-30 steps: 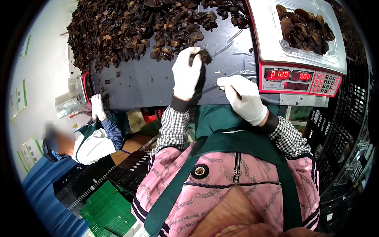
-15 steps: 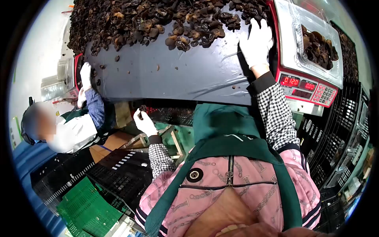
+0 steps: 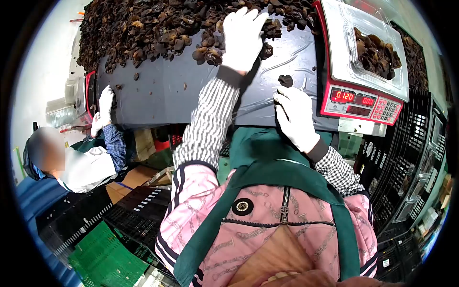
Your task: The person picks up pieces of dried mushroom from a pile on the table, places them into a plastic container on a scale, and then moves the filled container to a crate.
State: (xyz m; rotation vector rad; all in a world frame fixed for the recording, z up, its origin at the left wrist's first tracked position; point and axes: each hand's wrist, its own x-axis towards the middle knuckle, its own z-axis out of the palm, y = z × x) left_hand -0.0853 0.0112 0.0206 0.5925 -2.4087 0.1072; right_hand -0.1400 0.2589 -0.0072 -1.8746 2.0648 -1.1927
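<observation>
My left hand (image 3: 244, 40), in a white glove, reaches onto the near edge of the pile of dark fungus (image 3: 143, 28), fingers spread. Closer to me, my right hand (image 3: 295, 115), also gloved in white, has its fingers closed near a dark fungus piece (image 3: 285, 80) at its fingertips. Whether the fingers grip that piece is hard to tell. A red and silver scale (image 3: 363, 103) stands to the right, showing 0.120. On it rests a clear plastic tray (image 3: 356, 71) holding fungus (image 3: 375, 53).
The grey table (image 3: 158, 95) bears small scraps. At the left, a co-worker (image 3: 91, 165) in white gloves is beside another scale (image 3: 89, 95). Black crates (image 3: 406, 153) are stacked at the right; a green crate (image 3: 107, 253) and black crates lie at the lower left.
My left hand has moved from below the table's edge up to the pile, without the fungus piece it held. My right hand has come back from beside the scale toward me.
</observation>
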